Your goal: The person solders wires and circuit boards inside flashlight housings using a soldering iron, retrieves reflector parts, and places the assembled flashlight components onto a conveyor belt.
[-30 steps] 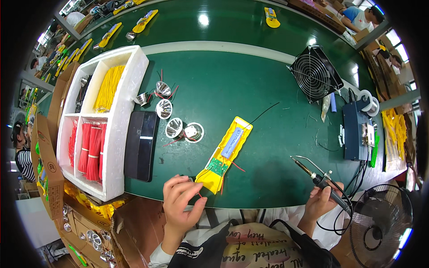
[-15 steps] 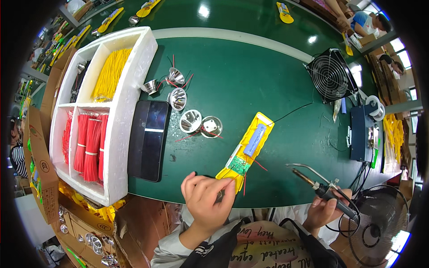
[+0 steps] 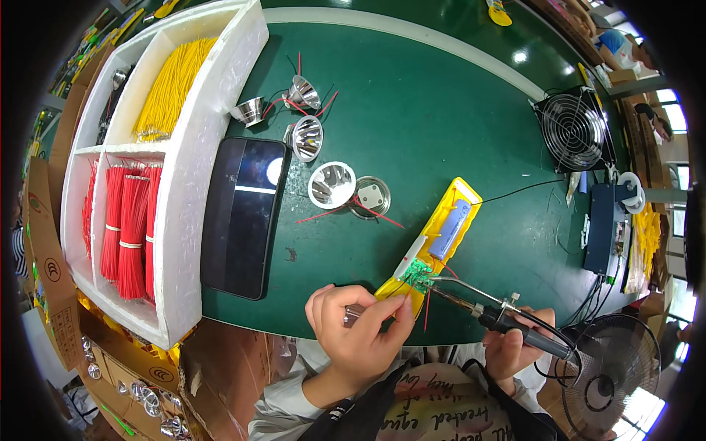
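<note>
My right hand (image 3: 512,345) grips a soldering iron (image 3: 507,323) with a bent metal tube along its tip. The tip is at the green circuit board (image 3: 418,273) in a yellow plastic housing (image 3: 457,192). A blue cylindrical battery (image 3: 450,231) lies in the housing's upper part, and red wires stick out beside the board. My left hand (image 3: 360,331) is closed in a pinch over the housing's lower end; what its fingertips hold is too small to make out. Something shiny shows under its curled fingers, mostly hidden.
Silver reflector cups (image 3: 332,185) with red wires lie left of the housing, beside a black phone (image 3: 244,217). A white foam box (image 3: 187,213) holds red and yellow wires. At right stand a black fan (image 3: 576,128), a blue soldering station (image 3: 604,228) and a solder spool (image 3: 631,192).
My right hand has brought the soldering iron left, its tip now at the circuit board. The left hand stays by the housing's lower end. The whole view has shifted slightly.
</note>
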`<control>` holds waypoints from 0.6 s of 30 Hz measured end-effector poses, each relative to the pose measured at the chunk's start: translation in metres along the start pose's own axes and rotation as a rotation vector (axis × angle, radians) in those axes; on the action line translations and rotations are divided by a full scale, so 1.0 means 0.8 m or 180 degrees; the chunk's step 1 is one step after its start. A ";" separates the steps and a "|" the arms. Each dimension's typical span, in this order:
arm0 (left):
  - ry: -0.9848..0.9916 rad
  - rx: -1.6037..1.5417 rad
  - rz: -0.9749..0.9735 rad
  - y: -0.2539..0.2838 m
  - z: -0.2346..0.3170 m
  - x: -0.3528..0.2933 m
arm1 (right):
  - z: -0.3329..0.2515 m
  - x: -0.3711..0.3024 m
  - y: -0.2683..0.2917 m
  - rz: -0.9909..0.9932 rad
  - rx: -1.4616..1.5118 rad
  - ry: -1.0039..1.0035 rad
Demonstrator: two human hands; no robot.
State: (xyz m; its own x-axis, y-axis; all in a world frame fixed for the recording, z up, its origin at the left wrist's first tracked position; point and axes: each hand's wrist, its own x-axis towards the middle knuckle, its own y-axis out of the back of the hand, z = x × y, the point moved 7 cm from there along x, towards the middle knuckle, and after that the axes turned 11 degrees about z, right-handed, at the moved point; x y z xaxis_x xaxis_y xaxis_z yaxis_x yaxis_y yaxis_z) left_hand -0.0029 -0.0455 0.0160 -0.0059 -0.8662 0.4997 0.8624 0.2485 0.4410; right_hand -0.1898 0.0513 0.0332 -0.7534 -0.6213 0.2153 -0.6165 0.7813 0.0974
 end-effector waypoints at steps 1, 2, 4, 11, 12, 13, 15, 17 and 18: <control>-0.0009 0.0001 -0.0004 0.000 0.000 0.000 | 0.001 0.000 0.000 -0.0003 -0.0010 -0.0012; 0.0003 0.0001 -0.0013 0.000 0.000 0.000 | 0.001 0.001 0.000 -0.0044 -0.0006 0.0002; -0.0040 -0.0001 -0.0032 -0.001 0.001 0.000 | 0.002 0.001 -0.001 -0.0086 -0.0010 0.0005; -0.0061 0.0038 -0.0044 -0.001 0.001 0.000 | 0.000 0.001 -0.001 -0.0143 -0.0135 0.0147; -0.0067 0.0033 -0.0044 -0.002 0.001 0.001 | -0.002 0.001 -0.001 -0.0166 -0.0171 0.0215; -0.0073 0.0034 -0.0044 -0.001 0.002 0.001 | -0.002 0.001 0.000 -0.0166 -0.0172 0.0209; -0.0062 0.0027 -0.0036 -0.001 0.001 0.000 | -0.005 0.000 -0.001 -0.0255 -0.0202 0.0230; -0.0054 0.0020 -0.0024 -0.001 0.000 -0.001 | -0.008 0.001 -0.003 -0.0275 -0.0235 0.0213; -0.0053 0.0017 -0.0010 -0.001 0.000 -0.001 | -0.009 0.001 -0.005 -0.0294 -0.0269 0.0200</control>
State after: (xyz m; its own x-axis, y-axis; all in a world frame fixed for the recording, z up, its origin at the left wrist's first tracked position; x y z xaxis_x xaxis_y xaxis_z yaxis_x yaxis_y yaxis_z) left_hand -0.0033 -0.0449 0.0151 -0.0169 -0.8596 0.5106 0.8597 0.2483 0.4464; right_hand -0.1866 0.0482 0.0401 -0.6769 -0.6880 0.2617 -0.6591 0.7248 0.2005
